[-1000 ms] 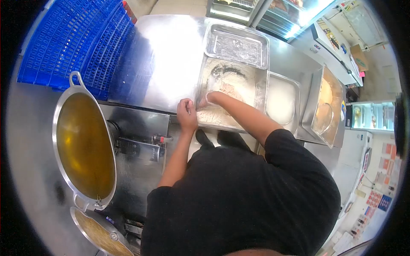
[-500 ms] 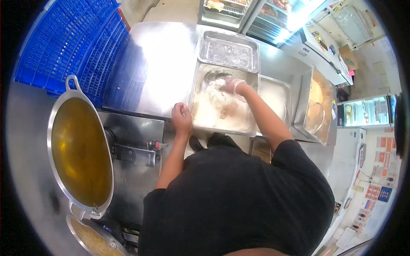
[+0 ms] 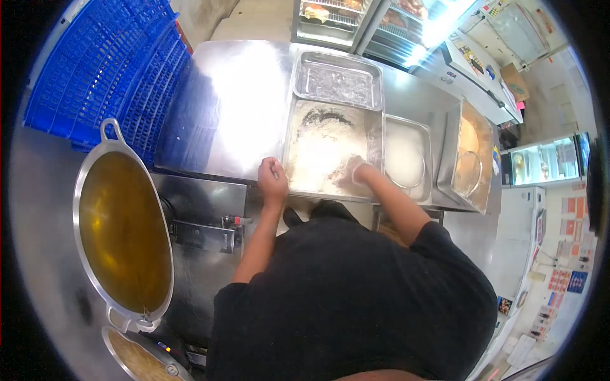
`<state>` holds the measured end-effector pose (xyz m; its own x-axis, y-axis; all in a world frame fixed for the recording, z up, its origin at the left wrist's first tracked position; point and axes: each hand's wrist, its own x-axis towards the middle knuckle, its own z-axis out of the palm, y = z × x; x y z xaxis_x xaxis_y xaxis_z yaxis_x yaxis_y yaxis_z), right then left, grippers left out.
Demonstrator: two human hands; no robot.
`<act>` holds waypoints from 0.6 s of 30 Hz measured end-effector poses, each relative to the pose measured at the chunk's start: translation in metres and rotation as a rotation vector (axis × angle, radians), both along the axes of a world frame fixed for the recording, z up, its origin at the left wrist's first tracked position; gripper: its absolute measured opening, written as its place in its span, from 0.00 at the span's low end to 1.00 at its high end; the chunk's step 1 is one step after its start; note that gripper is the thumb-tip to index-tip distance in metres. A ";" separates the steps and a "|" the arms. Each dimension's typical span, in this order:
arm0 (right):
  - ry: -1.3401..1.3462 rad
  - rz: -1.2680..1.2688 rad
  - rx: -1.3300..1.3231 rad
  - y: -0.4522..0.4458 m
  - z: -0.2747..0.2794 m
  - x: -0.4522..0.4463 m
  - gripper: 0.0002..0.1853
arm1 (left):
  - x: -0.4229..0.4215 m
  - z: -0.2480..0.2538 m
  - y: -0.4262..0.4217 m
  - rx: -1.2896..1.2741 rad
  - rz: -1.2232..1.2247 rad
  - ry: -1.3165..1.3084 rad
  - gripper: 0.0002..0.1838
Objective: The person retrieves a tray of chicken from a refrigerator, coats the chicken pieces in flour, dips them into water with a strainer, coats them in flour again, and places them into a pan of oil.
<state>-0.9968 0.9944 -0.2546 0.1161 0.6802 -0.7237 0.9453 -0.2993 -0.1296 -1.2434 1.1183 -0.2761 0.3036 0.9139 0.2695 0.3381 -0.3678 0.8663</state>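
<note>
A deep metal tray of white flour [image 3: 318, 143] sits on the steel counter in front of me. My right hand [image 3: 353, 173], in a clear thin glove, is down in the flour at the tray's near right corner. Its fingers are blurred and partly covered by flour, and I cannot make out anything in them. A few brownish lumps [image 3: 335, 175] lie beside it, half coated. My left hand [image 3: 272, 173] is bare and curled into a loose fist by the tray's near left edge, and nothing shows in it.
A shallow, flour-dusted tray [image 3: 337, 76] lies behind. To the right are a tray of whitish liquid with a wire basket [image 3: 406, 155] and a deep pan of orange-tan crumbs [image 3: 469, 140]. A wide pan of oil [image 3: 124, 228] and blue crates [image 3: 95, 70] stand left.
My right hand has come from the back of the flour toward the tray's near right corner. The bare dark patch of tray bottom at the back shows more fully. My left hand stays almost in place.
</note>
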 end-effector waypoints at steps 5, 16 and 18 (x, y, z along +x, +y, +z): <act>0.050 -0.145 0.127 -0.018 -0.046 -0.027 0.43 | -0.001 -0.002 -0.003 -0.020 0.006 -0.004 0.07; 0.282 -0.923 0.117 -0.005 0.002 0.006 0.41 | -0.003 -0.009 0.001 -0.025 -0.020 -0.011 0.06; 0.436 -0.953 0.208 -0.008 0.014 0.013 0.41 | -0.006 -0.005 -0.001 -0.047 -0.037 0.020 0.06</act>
